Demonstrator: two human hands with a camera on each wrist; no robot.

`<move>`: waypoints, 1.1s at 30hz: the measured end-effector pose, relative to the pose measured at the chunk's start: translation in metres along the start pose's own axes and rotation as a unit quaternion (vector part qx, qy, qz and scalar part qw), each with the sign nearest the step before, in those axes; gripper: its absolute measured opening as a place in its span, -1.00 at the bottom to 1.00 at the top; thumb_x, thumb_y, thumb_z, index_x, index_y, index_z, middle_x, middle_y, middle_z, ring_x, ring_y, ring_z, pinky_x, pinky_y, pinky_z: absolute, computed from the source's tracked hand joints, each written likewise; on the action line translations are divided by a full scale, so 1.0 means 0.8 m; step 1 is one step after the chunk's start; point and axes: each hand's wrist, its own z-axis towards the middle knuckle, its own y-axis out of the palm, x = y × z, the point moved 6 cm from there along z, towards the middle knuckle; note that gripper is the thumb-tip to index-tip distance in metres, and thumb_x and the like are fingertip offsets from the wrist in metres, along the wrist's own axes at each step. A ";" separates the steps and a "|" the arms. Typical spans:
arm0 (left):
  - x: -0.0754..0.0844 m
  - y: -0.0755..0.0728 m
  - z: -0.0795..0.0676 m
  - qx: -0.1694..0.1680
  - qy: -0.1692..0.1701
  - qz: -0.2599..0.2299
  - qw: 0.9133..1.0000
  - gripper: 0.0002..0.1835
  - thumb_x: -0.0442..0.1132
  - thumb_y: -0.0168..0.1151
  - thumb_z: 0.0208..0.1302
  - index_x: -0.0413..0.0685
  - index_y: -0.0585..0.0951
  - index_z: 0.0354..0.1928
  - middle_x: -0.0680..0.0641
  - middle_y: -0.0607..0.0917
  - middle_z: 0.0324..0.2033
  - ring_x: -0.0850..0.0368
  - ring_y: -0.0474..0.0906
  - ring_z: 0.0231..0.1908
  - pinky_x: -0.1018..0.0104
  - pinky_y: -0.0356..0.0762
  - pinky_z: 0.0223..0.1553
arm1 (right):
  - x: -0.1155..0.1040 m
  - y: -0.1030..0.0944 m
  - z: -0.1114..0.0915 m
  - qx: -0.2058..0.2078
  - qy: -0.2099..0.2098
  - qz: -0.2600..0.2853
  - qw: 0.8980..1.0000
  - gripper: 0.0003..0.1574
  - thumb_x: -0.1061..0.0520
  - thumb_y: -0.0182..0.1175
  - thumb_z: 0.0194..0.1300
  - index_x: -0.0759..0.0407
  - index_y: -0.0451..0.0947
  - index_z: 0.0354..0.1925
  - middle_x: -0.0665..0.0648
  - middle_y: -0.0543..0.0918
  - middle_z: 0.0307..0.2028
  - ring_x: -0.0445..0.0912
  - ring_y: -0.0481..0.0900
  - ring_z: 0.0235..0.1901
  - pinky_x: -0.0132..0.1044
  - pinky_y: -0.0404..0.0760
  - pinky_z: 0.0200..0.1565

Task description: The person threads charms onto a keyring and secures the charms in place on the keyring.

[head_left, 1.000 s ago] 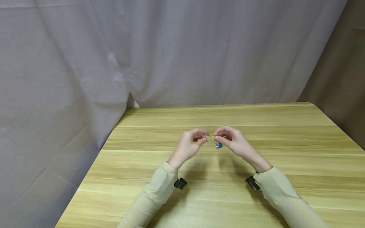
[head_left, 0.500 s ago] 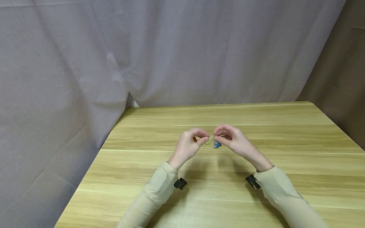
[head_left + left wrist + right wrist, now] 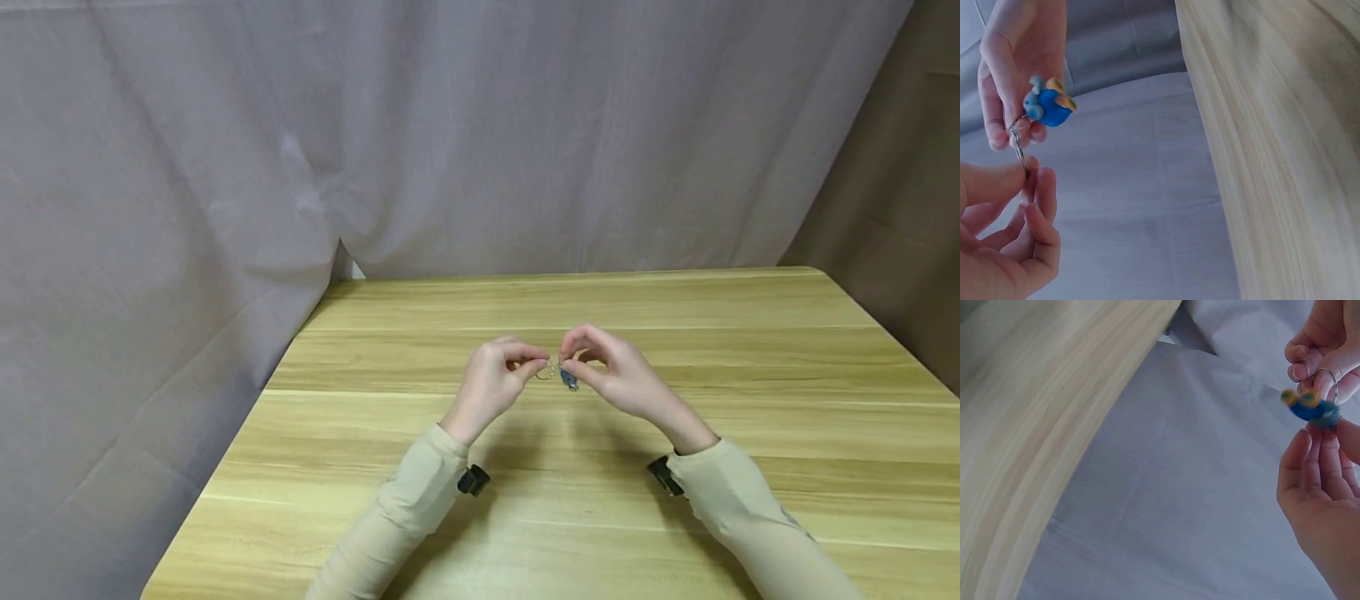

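Note:
A keychain is held between both hands above the table: a metal split ring (image 3: pixel 543 375) with a small blue figure (image 3: pixel 568 380) on it. My left hand (image 3: pixel 493 385) pinches the ring between thumb and forefinger. With thumb and fingertips, my right hand (image 3: pixel 621 379) pinches the link where the figure joins the ring. Seen from the left wrist, the figure (image 3: pixel 1054 107) shows a blue body, grey-blue head and orange-yellow feet. From the right wrist, the ring (image 3: pixel 1335 387) stands between the two hands, and the figure (image 3: pixel 1313 411) sits by the right fingertips.
A wood-grain table (image 3: pixel 570 517) lies beneath the hands. Grey cloth (image 3: pixel 480 142) hangs behind it and along its left side, with a brown surface (image 3: pixel 900 192) at the right. Small black devices are strapped at both wrists.
The figure has turned about and shifted slightly left. The ring has dropped a little and tilted in the left fingers. Both hands stay nearly in place, the right fingers slightly higher.

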 end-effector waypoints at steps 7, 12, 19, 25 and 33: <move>0.003 0.006 -0.002 -0.021 0.012 0.007 1.000 -0.94 -0.36 0.31 0.21 -0.21 0.70 -0.30 -0.11 0.78 -0.38 0.15 0.66 -0.40 0.58 0.51 -0.35 | -0.014 0.003 -0.002 0.009 -0.113 -0.086 0.990 -0.73 0.47 0.26 0.13 0.21 0.47 -0.27 0.03 0.62 -0.37 -0.26 0.54 -0.37 -0.41 0.57 -0.27; 0.004 0.007 -0.003 -0.023 0.013 0.017 1.000 -0.95 -0.35 0.32 0.21 -0.19 0.70 -0.33 -0.09 0.78 -0.39 0.15 0.67 -0.40 0.59 0.52 -0.34 | -0.016 0.008 -0.003 -0.007 -0.152 -0.116 0.982 -0.67 0.50 0.29 0.06 0.20 0.45 -0.31 0.03 0.59 -0.39 -0.21 0.56 -0.35 -0.40 0.59 -0.26; 0.007 0.011 -0.003 -0.033 0.021 0.032 0.999 -0.95 -0.34 0.33 0.20 -0.17 0.71 -0.33 -0.07 0.79 -0.38 0.17 0.67 -0.40 0.58 0.53 -0.33 | -0.014 0.009 -0.004 -0.009 -0.160 -0.137 0.978 -0.66 0.50 0.28 0.07 0.18 0.42 -0.32 -0.01 0.57 -0.40 -0.18 0.58 -0.33 -0.39 0.61 -0.25; 0.009 0.015 -0.003 -0.044 0.022 0.037 0.998 -0.96 -0.34 0.32 0.20 -0.16 0.71 -0.33 -0.06 0.79 -0.36 0.17 0.66 -0.39 0.49 0.58 -0.31 | -0.011 0.009 -0.004 -0.008 -0.152 -0.138 0.979 -0.66 0.51 0.28 0.06 0.18 0.43 -0.31 0.00 0.58 -0.40 -0.17 0.59 -0.33 -0.38 0.61 -0.24; 0.010 0.016 -0.003 -0.054 0.027 0.032 0.998 -0.96 -0.34 0.32 0.21 -0.17 0.70 -0.33 -0.06 0.78 -0.35 0.18 0.64 -0.38 0.53 0.55 -0.31 | -0.011 0.007 -0.004 -0.008 -0.148 -0.140 0.979 -0.69 0.48 0.29 0.07 0.20 0.44 -0.30 0.05 0.61 -0.39 -0.17 0.59 -0.32 -0.35 0.61 -0.24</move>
